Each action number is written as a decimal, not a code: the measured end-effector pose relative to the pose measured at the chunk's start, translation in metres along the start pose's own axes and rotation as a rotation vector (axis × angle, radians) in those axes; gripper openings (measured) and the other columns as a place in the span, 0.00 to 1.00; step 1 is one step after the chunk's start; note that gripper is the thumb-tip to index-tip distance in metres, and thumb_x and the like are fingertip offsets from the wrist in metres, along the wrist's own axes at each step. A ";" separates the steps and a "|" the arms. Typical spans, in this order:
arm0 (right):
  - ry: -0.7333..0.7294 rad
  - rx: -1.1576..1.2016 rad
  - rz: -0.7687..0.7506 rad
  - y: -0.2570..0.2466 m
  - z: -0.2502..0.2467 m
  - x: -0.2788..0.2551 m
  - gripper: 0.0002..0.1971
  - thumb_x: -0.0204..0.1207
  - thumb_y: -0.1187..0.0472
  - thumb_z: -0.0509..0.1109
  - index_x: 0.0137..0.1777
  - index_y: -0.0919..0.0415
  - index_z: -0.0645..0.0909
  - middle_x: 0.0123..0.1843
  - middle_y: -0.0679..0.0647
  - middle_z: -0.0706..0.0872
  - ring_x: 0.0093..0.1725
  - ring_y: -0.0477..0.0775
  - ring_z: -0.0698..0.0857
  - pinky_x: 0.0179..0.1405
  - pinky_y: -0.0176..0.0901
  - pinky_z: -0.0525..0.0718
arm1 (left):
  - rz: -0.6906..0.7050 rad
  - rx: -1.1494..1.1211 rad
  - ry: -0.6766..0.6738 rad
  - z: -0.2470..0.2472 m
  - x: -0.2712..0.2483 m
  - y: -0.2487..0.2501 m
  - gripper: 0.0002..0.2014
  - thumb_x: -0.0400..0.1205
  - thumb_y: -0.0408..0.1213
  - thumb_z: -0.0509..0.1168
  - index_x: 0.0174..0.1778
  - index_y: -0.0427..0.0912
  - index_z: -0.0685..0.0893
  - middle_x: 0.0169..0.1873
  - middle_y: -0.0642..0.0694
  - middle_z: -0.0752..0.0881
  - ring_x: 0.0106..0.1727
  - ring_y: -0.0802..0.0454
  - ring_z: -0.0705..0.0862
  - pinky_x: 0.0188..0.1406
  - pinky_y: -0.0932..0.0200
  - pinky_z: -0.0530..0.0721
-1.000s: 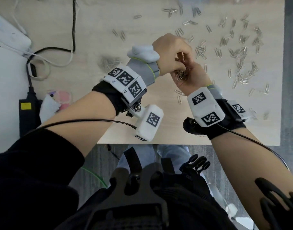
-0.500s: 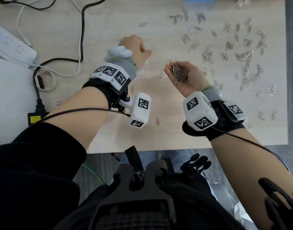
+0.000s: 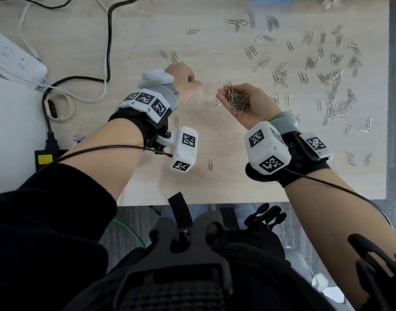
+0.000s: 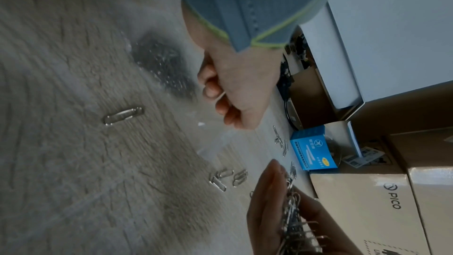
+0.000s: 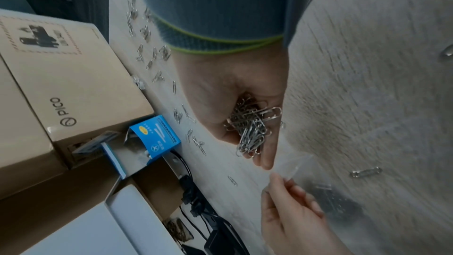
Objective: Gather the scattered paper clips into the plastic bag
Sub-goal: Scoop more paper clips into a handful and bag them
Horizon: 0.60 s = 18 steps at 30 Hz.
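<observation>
My left hand (image 3: 183,79) is curled in a fist left of centre and pinches the top edge of the clear plastic bag (image 3: 198,98). The left wrist view shows the fingers (image 4: 220,102) on the bag's rim (image 4: 213,148), with a dark heap of clips inside the bag (image 4: 161,65). Just to the right, my right hand (image 3: 260,104) lies palm up and cupped, carrying a heap of paper clips (image 3: 237,101). Its fingertips come close to the bag's edge (image 5: 294,164). Many loose paper clips (image 3: 331,75) lie over the right half of the table.
Single clips lie near the front (image 3: 211,164) and by my left wrist (image 3: 177,121). A white power strip (image 3: 15,61), cables (image 3: 108,41) and a black adapter (image 3: 44,158) sit at the left. A blue box (image 4: 311,148) and cardboard boxes (image 4: 367,201) stand behind the table.
A second ago my left hand was over the right palm. It has moved left and taken hold of the bag's edge. The right hand stays cupped with its clips.
</observation>
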State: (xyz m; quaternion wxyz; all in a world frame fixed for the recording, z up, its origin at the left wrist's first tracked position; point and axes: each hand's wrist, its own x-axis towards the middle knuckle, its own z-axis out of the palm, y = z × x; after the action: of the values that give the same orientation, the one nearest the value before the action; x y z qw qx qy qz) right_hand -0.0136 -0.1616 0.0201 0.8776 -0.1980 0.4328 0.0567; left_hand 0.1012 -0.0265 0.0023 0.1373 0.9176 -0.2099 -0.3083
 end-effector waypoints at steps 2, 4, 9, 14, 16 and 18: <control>-0.014 -0.008 0.010 0.000 0.006 0.005 0.12 0.81 0.72 0.56 0.39 0.73 0.77 0.29 0.62 0.85 0.35 0.59 0.86 0.40 0.50 0.90 | 0.072 -0.048 -0.009 -0.002 -0.003 0.000 0.10 0.77 0.38 0.60 0.31 0.40 0.80 0.22 0.49 0.72 0.34 0.45 0.73 0.29 0.58 0.66; -0.022 -0.024 0.028 0.002 0.016 0.010 0.12 0.82 0.72 0.55 0.39 0.73 0.77 0.31 0.64 0.85 0.32 0.59 0.87 0.38 0.51 0.89 | 0.098 -0.067 -0.018 -0.005 -0.005 -0.002 0.14 0.78 0.37 0.59 0.25 0.44 0.76 0.22 0.50 0.72 0.35 0.45 0.74 0.33 0.57 0.68; -0.019 -0.047 0.096 0.008 0.041 0.018 0.10 0.81 0.73 0.55 0.41 0.74 0.75 0.28 0.68 0.85 0.28 0.64 0.87 0.30 0.54 0.89 | 0.115 -0.115 0.025 -0.018 -0.012 -0.006 0.18 0.79 0.35 0.59 0.22 0.49 0.70 0.22 0.50 0.71 0.36 0.46 0.74 0.37 0.57 0.67; -0.063 -0.179 0.170 0.012 0.059 0.015 0.11 0.83 0.73 0.51 0.43 0.74 0.73 0.39 0.67 0.79 0.32 0.63 0.85 0.26 0.44 0.88 | 0.140 -0.075 0.042 -0.024 -0.016 -0.009 0.19 0.80 0.36 0.58 0.21 0.48 0.67 0.21 0.50 0.69 0.31 0.46 0.69 0.27 0.55 0.62; -0.072 -0.230 0.204 0.011 0.061 0.016 0.11 0.83 0.73 0.49 0.43 0.73 0.72 0.42 0.67 0.78 0.41 0.63 0.82 0.25 0.41 0.87 | 0.148 -0.053 0.030 -0.024 -0.017 -0.006 0.20 0.81 0.37 0.57 0.21 0.48 0.66 0.21 0.49 0.68 0.28 0.49 0.67 0.25 0.60 0.60; -0.065 -0.297 0.214 0.011 0.062 0.018 0.09 0.82 0.73 0.51 0.46 0.73 0.72 0.45 0.68 0.78 0.53 0.65 0.82 0.25 0.41 0.87 | 0.146 -0.055 0.006 -0.023 -0.018 -0.004 0.20 0.81 0.37 0.57 0.21 0.46 0.67 0.21 0.48 0.68 0.27 0.51 0.65 0.25 0.61 0.59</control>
State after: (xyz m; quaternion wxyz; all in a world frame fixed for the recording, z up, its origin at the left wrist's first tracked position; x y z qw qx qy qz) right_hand 0.0406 -0.1284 0.0363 0.8412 -0.2764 0.4098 0.2194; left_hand 0.1037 -0.0112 0.0280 0.1851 0.8967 -0.2672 -0.3004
